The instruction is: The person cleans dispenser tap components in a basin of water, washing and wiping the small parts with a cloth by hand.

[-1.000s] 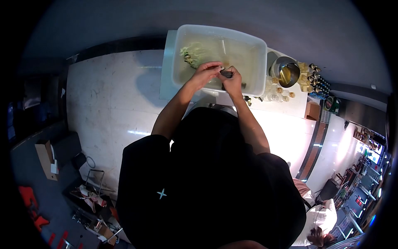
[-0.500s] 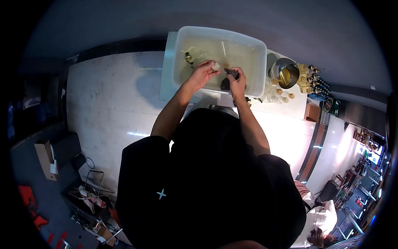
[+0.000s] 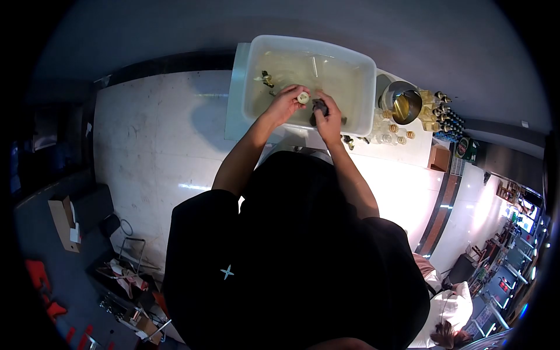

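Note:
Both hands are over a white plastic tub (image 3: 368, 76) of cloudy, yellowish water. My left hand (image 3: 284, 106) pinches a small, pale, round piece (image 3: 303, 98) that looks like a cap or ring; its exact kind is too small to make out. Close beside it on the right, my right hand (image 3: 330, 119) is closed on a dark grey cloth (image 3: 318, 109). A narrow gap separates the cloth from the pale piece. Dark and brass-coloured fittings (image 3: 267, 78) lie in the water at the tub's left side.
Right of the tub stands a metal bowl (image 3: 412, 93) of yellow liquid. Several clear jars with gold rims (image 3: 401, 140) sit before it, and rows of dark-topped bottles (image 3: 446, 114) stand farther right. Small fittings (image 3: 349, 142) lie by the tub's front edge. Another person (image 3: 446, 315) is at lower right.
My right hand has moved slightly left with the cloth, nearer my left hand. The pale piece has turned, so its round face shows now.

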A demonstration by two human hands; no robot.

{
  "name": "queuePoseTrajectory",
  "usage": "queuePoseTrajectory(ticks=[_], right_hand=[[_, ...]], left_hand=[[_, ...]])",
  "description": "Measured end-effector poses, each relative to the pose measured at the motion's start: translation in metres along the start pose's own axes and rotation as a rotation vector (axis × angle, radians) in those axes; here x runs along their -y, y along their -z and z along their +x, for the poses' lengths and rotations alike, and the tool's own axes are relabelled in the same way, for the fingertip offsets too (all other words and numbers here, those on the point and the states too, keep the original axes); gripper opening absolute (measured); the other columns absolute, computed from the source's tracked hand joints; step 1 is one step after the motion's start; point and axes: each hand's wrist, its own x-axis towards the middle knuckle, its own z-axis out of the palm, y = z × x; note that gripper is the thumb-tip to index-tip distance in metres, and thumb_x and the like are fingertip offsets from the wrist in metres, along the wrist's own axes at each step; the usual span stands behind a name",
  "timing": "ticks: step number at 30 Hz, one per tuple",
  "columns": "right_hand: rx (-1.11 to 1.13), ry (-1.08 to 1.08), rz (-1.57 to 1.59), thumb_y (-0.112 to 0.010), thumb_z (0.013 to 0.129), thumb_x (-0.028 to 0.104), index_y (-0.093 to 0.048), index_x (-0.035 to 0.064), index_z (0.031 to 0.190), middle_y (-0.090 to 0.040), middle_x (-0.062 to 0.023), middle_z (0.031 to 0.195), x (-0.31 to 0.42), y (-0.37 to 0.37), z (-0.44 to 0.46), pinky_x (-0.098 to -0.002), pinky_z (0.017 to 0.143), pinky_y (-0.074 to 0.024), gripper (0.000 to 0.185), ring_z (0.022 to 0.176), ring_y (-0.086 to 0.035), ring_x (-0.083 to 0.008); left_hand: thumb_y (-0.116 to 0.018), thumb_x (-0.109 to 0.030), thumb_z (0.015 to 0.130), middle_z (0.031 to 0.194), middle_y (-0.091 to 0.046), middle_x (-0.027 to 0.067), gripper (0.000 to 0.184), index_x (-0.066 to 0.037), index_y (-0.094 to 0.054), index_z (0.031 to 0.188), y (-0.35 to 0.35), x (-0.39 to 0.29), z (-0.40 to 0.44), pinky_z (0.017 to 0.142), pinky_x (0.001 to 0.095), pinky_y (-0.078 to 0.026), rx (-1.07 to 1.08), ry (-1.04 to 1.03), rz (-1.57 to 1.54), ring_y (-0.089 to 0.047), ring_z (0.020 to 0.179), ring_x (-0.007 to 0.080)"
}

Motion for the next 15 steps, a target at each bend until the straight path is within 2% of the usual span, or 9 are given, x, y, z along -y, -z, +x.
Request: queuePoseTrajectory(ticks=[2, 3, 6, 9, 15], right_hand=[[0.112, 0.098, -0.156, -0.055, 0.077, 0.0, -0.067, 0.0095, 0.119, -0.064, -0.0097, 0.09, 0.012, 0.001, 0.0, -0.027, 0.068, -0.0475, 0.045, 0.072, -0.059, -0.0205], [0.162, 0.036, -0.233, -0.061, 0.078, 0.004, -0.068, 0.0095, 0.117, -0.065, -0.0124, 0.093, 0.02, 0.002, 0.0, -0.0312, 0.071, -0.0504, 0.04, 0.077, -0.062, -0.0279], [0.054, 0.176, -0.244, -0.07, 0.079, 0.009, -0.068, 0.0098, 0.115, -0.066, -0.0123, 0.094, 0.015, -0.007, 0.001, -0.0369, 0.075, -0.0516, 0.037, 0.082, -0.065, -0.0311], [0.015, 0.169, -0.255, -0.076, 0.078, 0.015, -0.068, 0.0098, 0.114, -0.067, -0.0133, 0.097, 0.008, -0.01, 0.002, -0.0404, 0.078, -0.0515, 0.037, 0.088, -0.066, -0.0343], [0.03, 0.138, -0.308, -0.077, 0.078, 0.014, -0.069, 0.0096, 0.111, -0.066, -0.0131, 0.092, 0.005, -0.007, 0.001, -0.0403, 0.075, -0.051, 0.034, 0.083, -0.065, -0.0346]], left_hand=[[-0.053, -0.023, 0.102, 0.106, -0.065, 0.006, 0.022, -0.004, -0.061, 0.11, -0.003, 0.0, -0.002, 0.079, 0.0298, -0.051, -0.005, -0.001, 0.001, -0.062, 0.094, 0.0148], [-0.053, -0.022, 0.102, 0.106, -0.065, 0.0061, 0.021, -0.004, -0.061, 0.11, -0.003, 0.0, -0.002, 0.079, 0.029, -0.051, -0.008, -0.002, 0.001, -0.062, 0.094, 0.0146], [-0.055, -0.019, 0.101, 0.106, -0.064, 0.0056, 0.02, -0.004, -0.061, 0.111, 0.004, 0.005, 0.003, 0.082, 0.0287, -0.05, 0.009, -0.008, 0.02, -0.061, 0.098, 0.0144], [-0.059, -0.014, 0.098, 0.107, -0.064, 0.0052, 0.018, -0.003, -0.061, 0.112, 0.008, 0.008, 0.005, 0.085, 0.0286, -0.049, 0.022, -0.021, 0.053, -0.06, 0.102, 0.0145], [-0.063, -0.009, 0.095, 0.109, -0.063, 0.0055, 0.019, -0.002, -0.062, 0.113, 0.004, 0.006, 0.001, 0.087, 0.0282, -0.049, 0.006, -0.052, 0.105, -0.06, 0.102, 0.0142]])
